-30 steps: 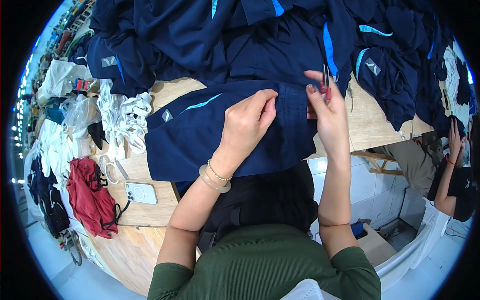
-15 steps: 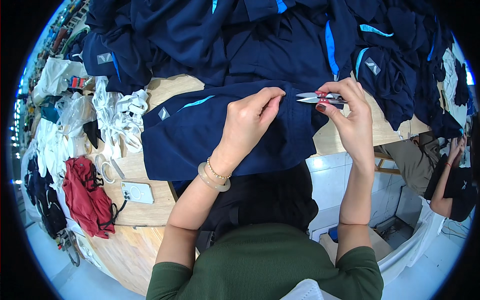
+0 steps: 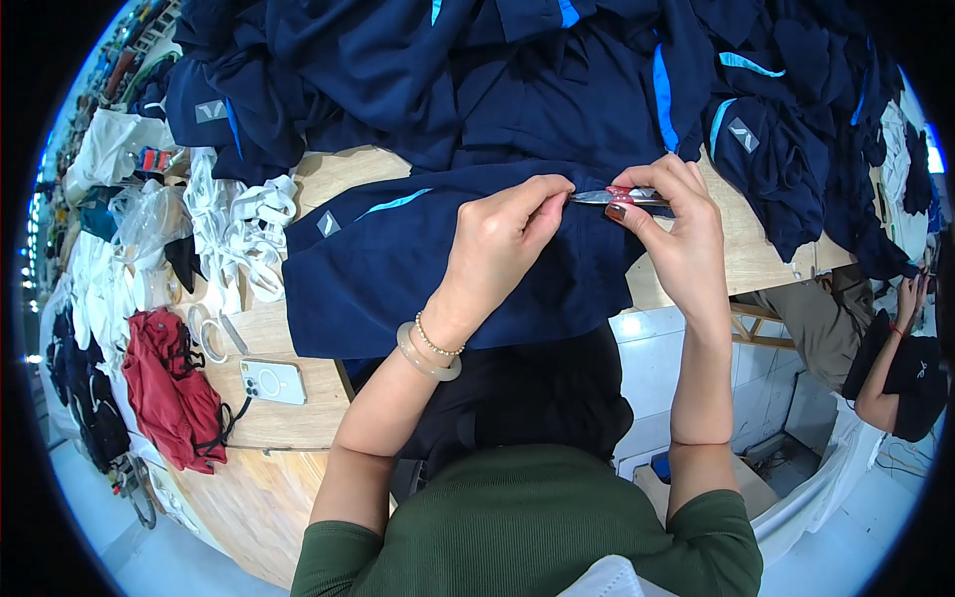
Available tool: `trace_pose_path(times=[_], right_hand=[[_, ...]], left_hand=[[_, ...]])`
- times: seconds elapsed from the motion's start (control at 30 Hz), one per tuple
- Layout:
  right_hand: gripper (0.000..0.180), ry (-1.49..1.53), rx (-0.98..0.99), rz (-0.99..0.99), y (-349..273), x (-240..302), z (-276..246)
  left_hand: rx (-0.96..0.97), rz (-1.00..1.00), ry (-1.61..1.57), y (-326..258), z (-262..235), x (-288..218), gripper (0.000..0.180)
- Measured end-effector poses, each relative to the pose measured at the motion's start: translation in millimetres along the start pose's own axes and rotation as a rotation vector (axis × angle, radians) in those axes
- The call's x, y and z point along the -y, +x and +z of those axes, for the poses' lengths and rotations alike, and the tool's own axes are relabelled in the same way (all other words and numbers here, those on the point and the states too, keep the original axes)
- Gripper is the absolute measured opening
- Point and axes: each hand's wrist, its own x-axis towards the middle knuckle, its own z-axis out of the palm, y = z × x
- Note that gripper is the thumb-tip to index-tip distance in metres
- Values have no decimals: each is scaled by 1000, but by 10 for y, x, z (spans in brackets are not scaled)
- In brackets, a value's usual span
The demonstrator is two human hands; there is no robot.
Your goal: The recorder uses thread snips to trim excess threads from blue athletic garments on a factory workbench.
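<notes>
A navy garment (image 3: pixel 398 269) with a light-blue stripe and a small grey patch lies across the table edge in front of me. My left hand (image 3: pixel 509 231) is closed in a pinch over its waist or hem end; whether cloth or a thread is between the fingertips is too small to tell. My right hand (image 3: pixel 681 224) grips small metal thread snips (image 3: pixel 642 197). Their blades are pressed together, with the tips right at my left fingertips.
More navy garments (image 3: pixel 557 109) are heaped at the back. On the left are white straps (image 3: pixel 234 229), a red bag (image 3: pixel 171 388), tape rolls (image 3: pixel 211 338) and a phone (image 3: pixel 273 382) on the wooden table (image 3: pixel 288 423). Another person (image 3: pixel 895 368) sits at the far right.
My right hand has brought the snips left to my left fingertips. Their blades, apart before, have come together. My left hand has barely moved.
</notes>
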Motion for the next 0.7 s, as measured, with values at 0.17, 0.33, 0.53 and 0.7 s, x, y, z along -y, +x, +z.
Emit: trace_pose_path(times=[0.17,0.33,0.53,0.7], right_hand=[[15,-27,9,5,17,2,-5],[15,-25,28,24,9,-102,31],[17,667,-126,360,-227,-175,136],[15,553,-124,492,-369,-420,367]], left_hand=[[15,11,18,24,-5,-10,13],[11,-40,-50,25,19,29,13],[-30,-378,-502,4,-24,40,12],[-30,-354,-431,-174,-324,245,25]])
